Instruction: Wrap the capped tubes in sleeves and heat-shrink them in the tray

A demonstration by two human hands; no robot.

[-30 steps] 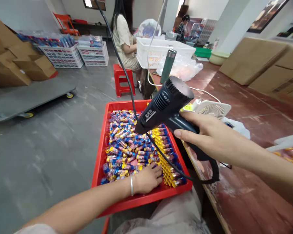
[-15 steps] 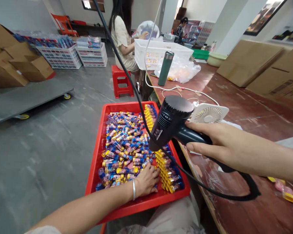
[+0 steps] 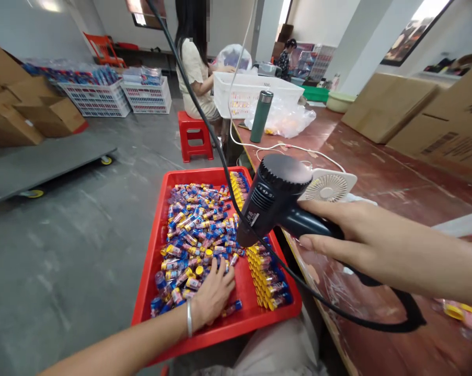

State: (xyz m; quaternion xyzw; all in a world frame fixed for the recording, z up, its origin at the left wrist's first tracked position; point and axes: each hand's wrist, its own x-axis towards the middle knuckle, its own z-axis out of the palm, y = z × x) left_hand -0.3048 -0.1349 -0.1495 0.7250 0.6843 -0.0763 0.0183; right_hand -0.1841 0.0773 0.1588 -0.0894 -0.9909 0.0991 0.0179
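Observation:
My right hand (image 3: 349, 235) is wrapped round the handle of a dark hair dryer (image 3: 263, 203), its nozzle pointing down over the red tray (image 3: 243, 279). Beneath it, small clear tubes with yellow and blue ends fill the tray. The tubes on the left lie in a loose heap (image 3: 196, 224). Along the right side, others stand stacked in neat rows (image 3: 265, 277), yellow ends facing left. My left hand (image 3: 214, 292), with a silver bangle at the wrist, rests at the near edge of the heap. Its fingers are spread and touch loose tubes; the palm's underside is hidden.
The dryer's black cord (image 3: 196, 99) hangs across the view. On the brown table (image 3: 396, 193) to the right stand a white fan (image 3: 327, 187), a green flask (image 3: 261, 116) and a white basket (image 3: 255, 86). A person (image 3: 194, 68) sits on a red stool (image 3: 194, 137) beyond.
My left hand has moved left, away from the stacked rows and onto the loose heap, uncovering tray floor. My right hand still holds the hair dryer in nearly the same place.

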